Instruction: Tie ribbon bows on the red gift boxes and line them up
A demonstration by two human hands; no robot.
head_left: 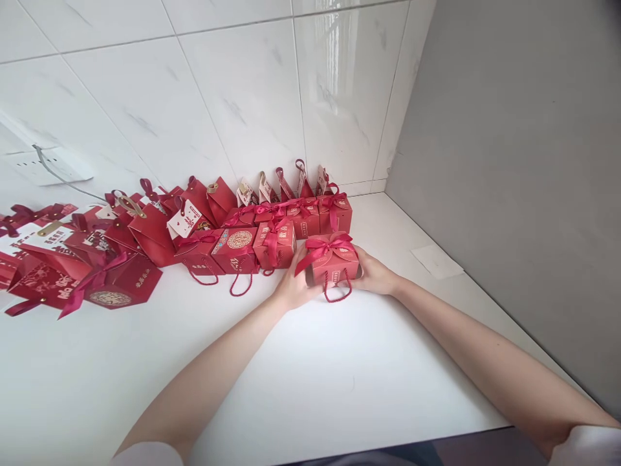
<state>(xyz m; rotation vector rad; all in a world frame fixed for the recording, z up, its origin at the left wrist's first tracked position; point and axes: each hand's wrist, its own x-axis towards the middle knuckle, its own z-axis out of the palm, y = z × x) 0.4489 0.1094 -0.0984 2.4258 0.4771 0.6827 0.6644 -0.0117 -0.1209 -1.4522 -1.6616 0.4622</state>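
Note:
A red gift box (334, 264) with a ribbon bow on top and a twisted cord handle hanging down its front is between my two hands. My left hand (295, 285) grips its left side, and my right hand (372, 272) grips its right side. The fingers of both hands are partly hidden by the box. Just left of my left hand stands another red gift box (275, 246) with a ribbon. Beside that one is a box (236, 250) with a round gold emblem. Behind the held box, a further red box (334, 212) stands in the back row.
Many red boxes and bags, among them a hexagonal box (123, 285), crowd the left along the tiled wall (237, 97). A socket (48, 167) with a cable is at far left. A grey panel (509, 129) bounds the white table (363, 369) on the right, near a pale flat square (438, 261).

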